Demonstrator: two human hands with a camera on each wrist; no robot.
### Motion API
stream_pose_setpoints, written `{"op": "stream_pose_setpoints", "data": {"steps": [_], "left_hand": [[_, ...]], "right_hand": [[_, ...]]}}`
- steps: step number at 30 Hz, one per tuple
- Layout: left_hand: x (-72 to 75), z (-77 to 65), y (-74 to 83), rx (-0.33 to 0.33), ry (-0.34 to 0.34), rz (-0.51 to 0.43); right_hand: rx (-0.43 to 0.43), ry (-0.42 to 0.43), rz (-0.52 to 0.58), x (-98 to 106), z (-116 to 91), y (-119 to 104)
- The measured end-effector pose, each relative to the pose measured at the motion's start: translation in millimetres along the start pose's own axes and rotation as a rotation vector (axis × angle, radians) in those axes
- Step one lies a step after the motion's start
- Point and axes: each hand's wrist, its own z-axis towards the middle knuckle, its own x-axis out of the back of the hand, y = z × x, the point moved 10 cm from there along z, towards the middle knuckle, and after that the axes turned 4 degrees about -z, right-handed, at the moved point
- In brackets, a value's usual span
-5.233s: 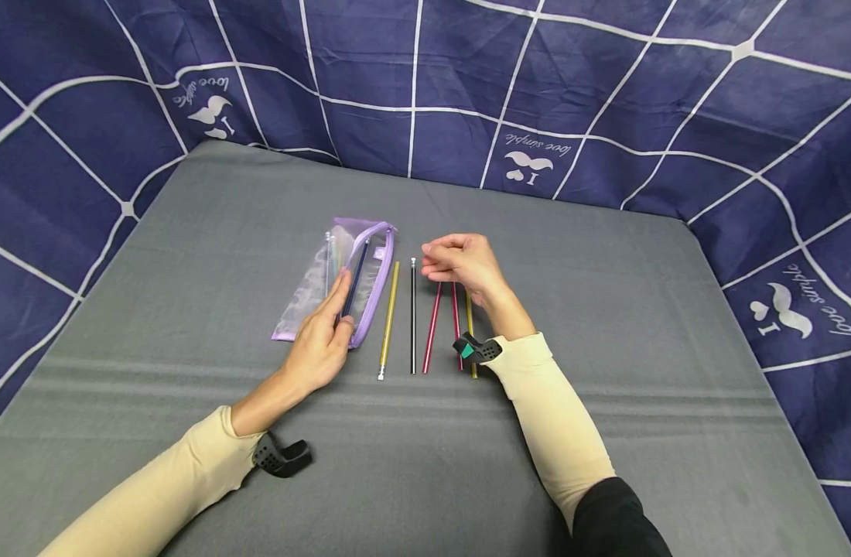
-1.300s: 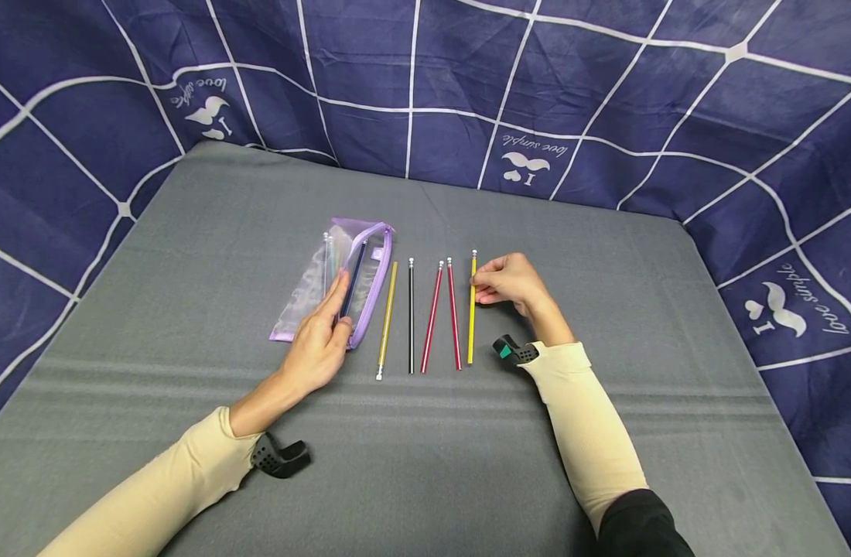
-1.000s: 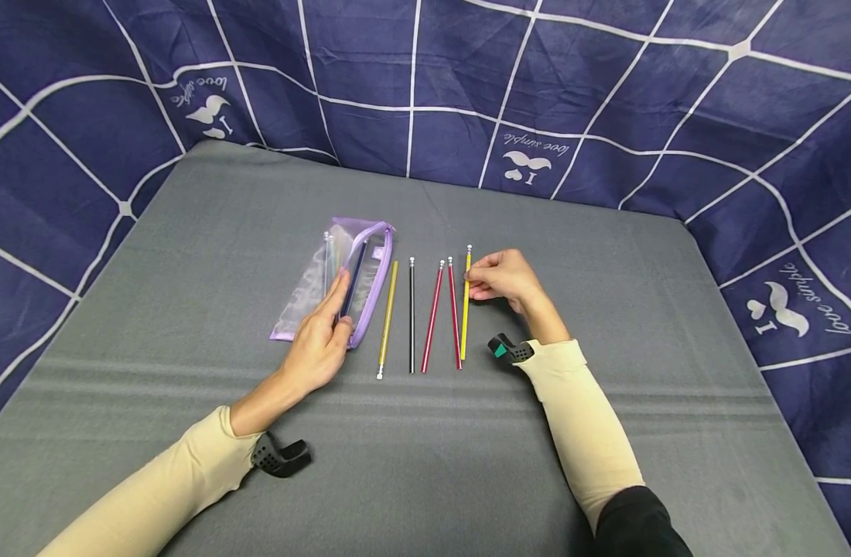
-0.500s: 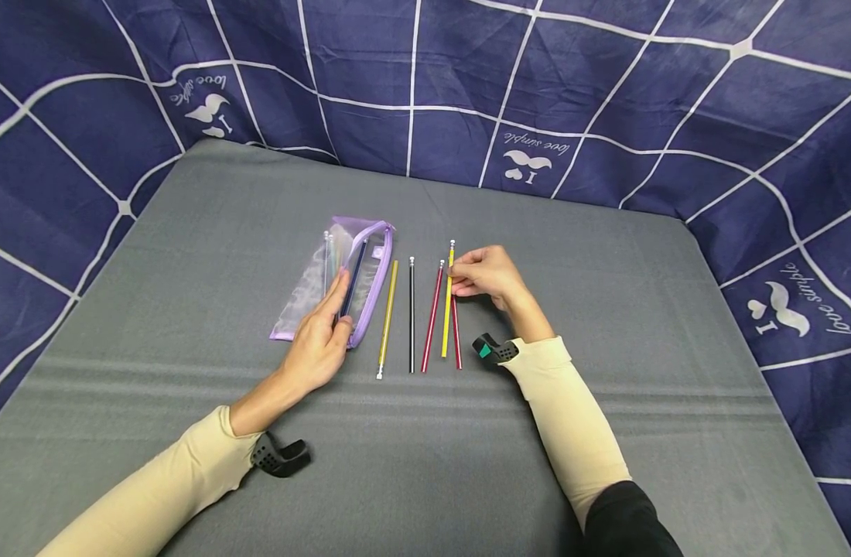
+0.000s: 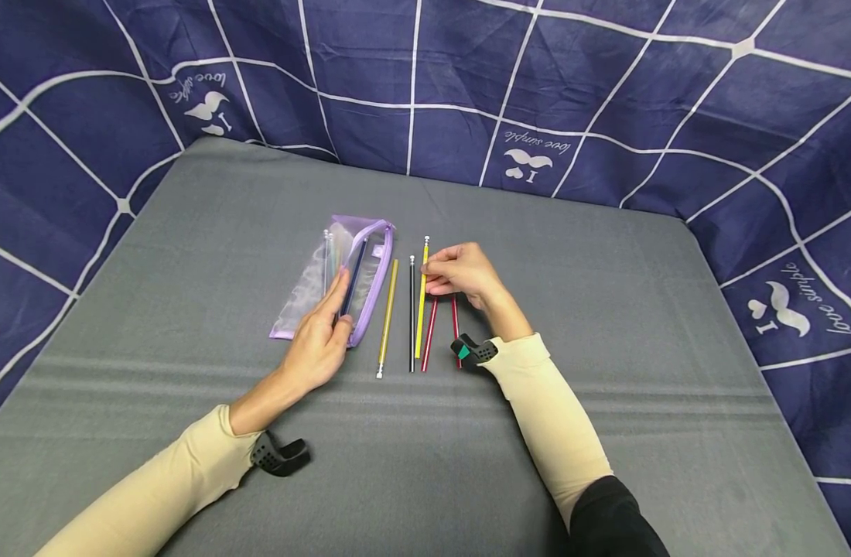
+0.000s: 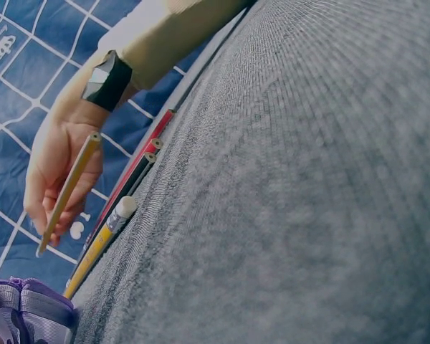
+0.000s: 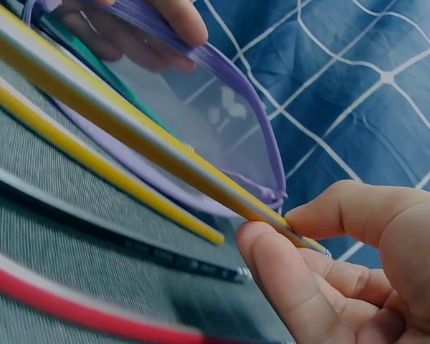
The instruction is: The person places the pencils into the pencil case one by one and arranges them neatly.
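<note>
My right hand (image 5: pixel 463 272) pinches a yellow pencil (image 5: pixel 422 298) between thumb and fingers, close to its eraser end. In the left wrist view this pencil (image 6: pixel 72 190) is lifted off the table. My left hand (image 5: pixel 317 340) holds a clear pencil case (image 5: pixel 303 298) with purple trim by its upper edge. The right wrist view shows the purple zip mouth (image 7: pixel 272 136) gaping, with pencils inside. On the table lie another yellow pencil (image 5: pixel 387 317), a black pencil (image 5: pixel 411 325) and two red pencils (image 5: pixel 431 333), their upper parts behind my right hand.
Grey cloth (image 5: pixel 370 464) covers the table. A blue curtain (image 5: pixel 370 70) with white lines hangs along its back and sides. Black straps with small devices (image 5: pixel 476 350) sit at both wrists.
The right hand has picked up the rightmost yellow pencil and carried it left over the red pencils, now beside the black one. The left hand and case have stayed put.
</note>
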Motion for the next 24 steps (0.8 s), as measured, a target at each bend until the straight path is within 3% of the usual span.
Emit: {"op": "stream_pose_setpoints", "data": {"steps": [24], "left_hand": [[0.1, -0.6, -0.2, 0.006, 0.003, 0.0]], "right_hand": [[0.008, -0.087, 0.098, -49.3, 7.2, -11.1]]}}
